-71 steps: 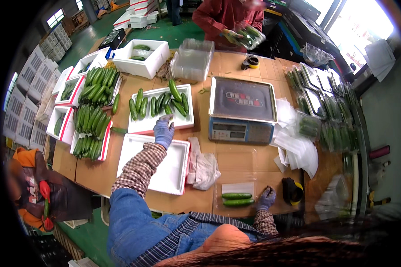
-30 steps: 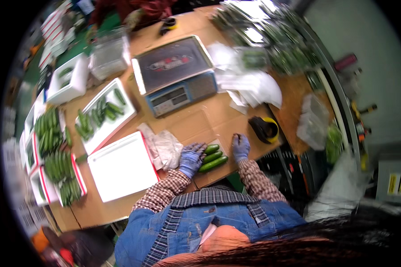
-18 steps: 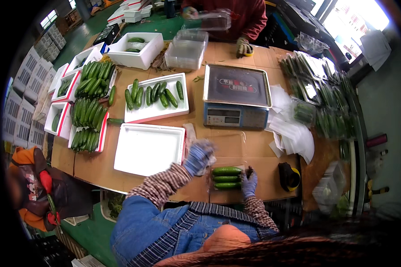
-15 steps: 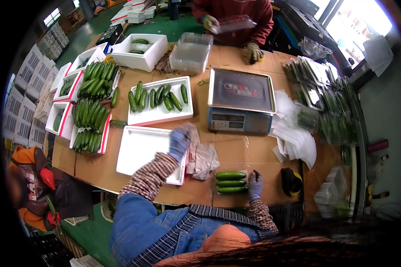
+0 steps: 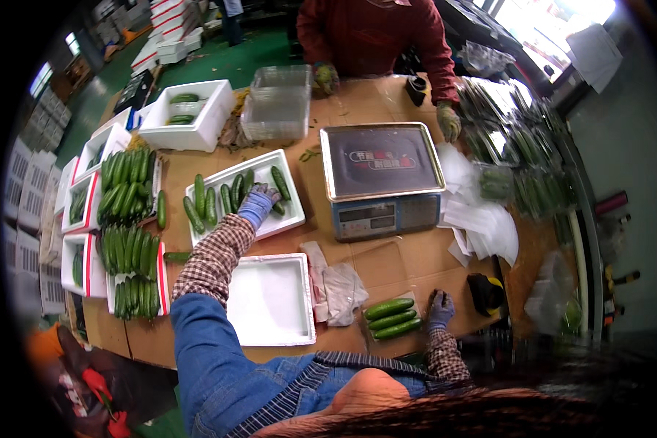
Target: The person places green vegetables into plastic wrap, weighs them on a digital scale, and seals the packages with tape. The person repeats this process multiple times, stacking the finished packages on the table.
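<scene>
Cucumbers [image 5: 392, 319], three in a row, lie in an open clear clamshell [image 5: 381, 269] near the front edge of the table [image 5: 336, 339]. Gloved right hand [image 5: 440, 311] rests just beside them, fingers partly curled; any grip cannot be determined. Gloved left hand [image 5: 259, 205] is over loose cucumbers [image 5: 211, 206] in a white foam tray [image 5: 292, 212], fingers partly extended, grip likewise indeterminable.
</scene>
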{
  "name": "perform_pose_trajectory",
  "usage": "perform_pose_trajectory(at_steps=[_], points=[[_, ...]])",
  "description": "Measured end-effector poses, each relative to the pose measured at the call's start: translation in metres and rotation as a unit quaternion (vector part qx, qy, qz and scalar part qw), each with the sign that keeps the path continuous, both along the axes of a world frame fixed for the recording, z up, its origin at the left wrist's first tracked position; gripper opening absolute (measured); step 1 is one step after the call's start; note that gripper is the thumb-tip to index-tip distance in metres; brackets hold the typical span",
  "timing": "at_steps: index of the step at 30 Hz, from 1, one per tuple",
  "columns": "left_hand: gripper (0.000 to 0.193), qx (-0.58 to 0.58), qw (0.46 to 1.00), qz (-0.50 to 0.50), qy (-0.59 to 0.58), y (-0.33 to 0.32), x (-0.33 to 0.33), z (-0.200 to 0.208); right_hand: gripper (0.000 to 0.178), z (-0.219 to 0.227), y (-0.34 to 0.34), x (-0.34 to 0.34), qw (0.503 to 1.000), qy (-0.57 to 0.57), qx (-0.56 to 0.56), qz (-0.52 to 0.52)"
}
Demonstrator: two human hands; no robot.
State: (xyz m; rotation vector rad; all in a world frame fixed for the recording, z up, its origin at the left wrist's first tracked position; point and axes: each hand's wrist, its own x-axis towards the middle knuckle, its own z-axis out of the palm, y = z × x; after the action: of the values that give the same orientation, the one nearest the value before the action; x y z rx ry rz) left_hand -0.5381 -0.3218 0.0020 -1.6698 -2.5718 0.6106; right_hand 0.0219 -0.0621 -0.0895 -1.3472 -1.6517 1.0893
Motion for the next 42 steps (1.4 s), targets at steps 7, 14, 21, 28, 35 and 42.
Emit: perform_pose_trajectory(at_steps=[7, 14, 21, 28, 35, 42], points=[[0.057, 0.372, 0.857, 0.174, -0.31, -0.013, 0.015, 0.038, 0.02, 0.009, -0.005, -0.009, 1.0, -0.011, 0.023, 0.001], [0.059, 0.518, 0.185, 0.191, -0.813, -0.019, 0.129, 0.098, 0.022, 0.041, -0.001, -0.015, 0.993, -0.06, -0.084, 0.051], [0.053, 0.406, 0.09, 0.158, -0.895, 0.01, 0.316, 0.099, 0.042, 0.136, -0.094, -0.07, 0.914, 0.04, -0.096, 0.393], [0.042, 0.45, 0.283, 0.208, -0.821, 0.002, 0.44, 0.07, 0.064, 0.178, -0.117, 0.004, 0.658, 0.138, -0.645, 0.365], [0.027, 0.511, 0.448, 0.244, -0.692, 0.017, 0.431, 0.032, 0.055, 0.15, -0.05, -0.012, 0.812, -0.071, -0.311, 0.489], [0.029, 0.537, 0.745, 0.09, -0.384, 0.042, 0.427, -0.008, 0.052, 0.14, -0.005, -0.009, 0.89, -0.157, -0.135, 0.407]])
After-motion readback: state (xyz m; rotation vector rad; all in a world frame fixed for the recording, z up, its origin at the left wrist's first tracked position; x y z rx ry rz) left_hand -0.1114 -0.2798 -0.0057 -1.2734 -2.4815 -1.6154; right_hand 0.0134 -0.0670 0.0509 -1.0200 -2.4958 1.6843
